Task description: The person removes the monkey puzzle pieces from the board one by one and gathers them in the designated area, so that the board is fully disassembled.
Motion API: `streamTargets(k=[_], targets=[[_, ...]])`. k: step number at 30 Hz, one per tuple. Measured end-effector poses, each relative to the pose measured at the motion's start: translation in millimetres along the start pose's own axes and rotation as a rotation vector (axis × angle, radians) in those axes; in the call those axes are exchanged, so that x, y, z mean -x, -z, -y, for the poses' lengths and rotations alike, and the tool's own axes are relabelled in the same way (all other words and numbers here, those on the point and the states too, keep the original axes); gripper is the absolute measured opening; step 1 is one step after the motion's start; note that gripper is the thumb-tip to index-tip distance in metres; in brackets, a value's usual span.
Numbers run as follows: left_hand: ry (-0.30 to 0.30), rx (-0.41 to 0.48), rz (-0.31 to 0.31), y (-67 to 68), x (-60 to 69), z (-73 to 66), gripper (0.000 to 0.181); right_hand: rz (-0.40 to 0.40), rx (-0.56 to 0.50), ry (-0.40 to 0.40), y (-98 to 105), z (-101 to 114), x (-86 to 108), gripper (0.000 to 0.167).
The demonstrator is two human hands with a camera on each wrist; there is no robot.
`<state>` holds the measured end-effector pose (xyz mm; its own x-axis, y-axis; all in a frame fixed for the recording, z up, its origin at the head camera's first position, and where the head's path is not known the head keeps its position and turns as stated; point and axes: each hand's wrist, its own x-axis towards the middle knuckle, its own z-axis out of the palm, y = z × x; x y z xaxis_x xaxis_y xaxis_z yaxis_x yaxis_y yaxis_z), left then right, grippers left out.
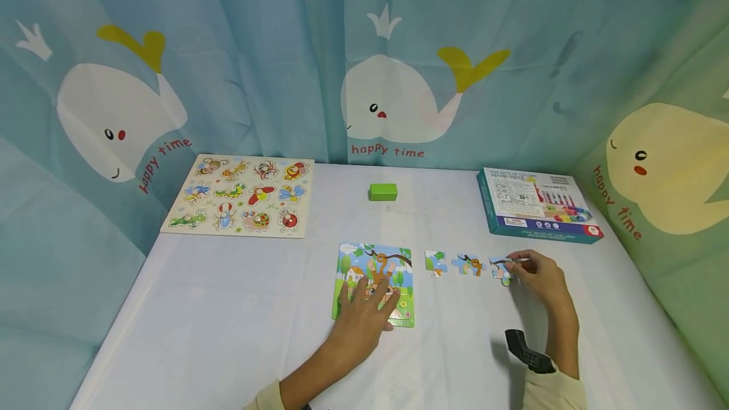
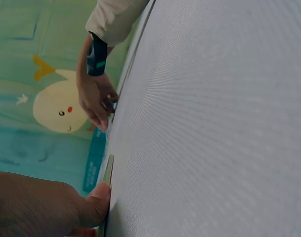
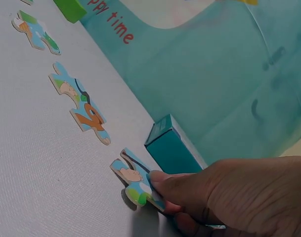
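- Left hand (image 1: 362, 316): fingers spread across the jigsaw board (image 1: 411, 309), a flat rectangle printed with a monkey, lying on the white, fine-textured tabletop (image 1: 228, 321).
- Right hand (image 1: 541, 277): thumb and fingers pinching the right-hand jigsaw piece (image 3: 132, 174), knobbed, glossy-faced, pale-edged, right of the board.
- Middle jigsaw piece (image 1: 469, 264) and left-hand jigsaw piece (image 1: 435, 261): flat, lobed, in a row between board and right hand.
- Green block (image 1: 383, 192): smooth, oblong, behind the board.
- Insect peg puzzle (image 1: 309, 207): pale, flat panel, far left.
- Printed carton (image 1: 538, 204): shallow, teal-sided, far right.
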<state>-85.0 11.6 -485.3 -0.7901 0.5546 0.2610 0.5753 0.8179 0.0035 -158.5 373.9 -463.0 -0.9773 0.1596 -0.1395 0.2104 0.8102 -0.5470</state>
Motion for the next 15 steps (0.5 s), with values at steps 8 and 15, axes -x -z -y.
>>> streamTargets(k=[8, 15], targets=[[0.001, 0.011, 0.006, -1.4, -0.3, 0.3, 0.063, -0.007, -0.009, 0.006, -0.4, 0.4, 1.2, 0.031], [-0.003, -0.007, 0.013, -1.3, -0.3, 0.4, 0.061, 0.005, -0.006, -0.006, 0.1, 1.5, 1.1, 0.031]])
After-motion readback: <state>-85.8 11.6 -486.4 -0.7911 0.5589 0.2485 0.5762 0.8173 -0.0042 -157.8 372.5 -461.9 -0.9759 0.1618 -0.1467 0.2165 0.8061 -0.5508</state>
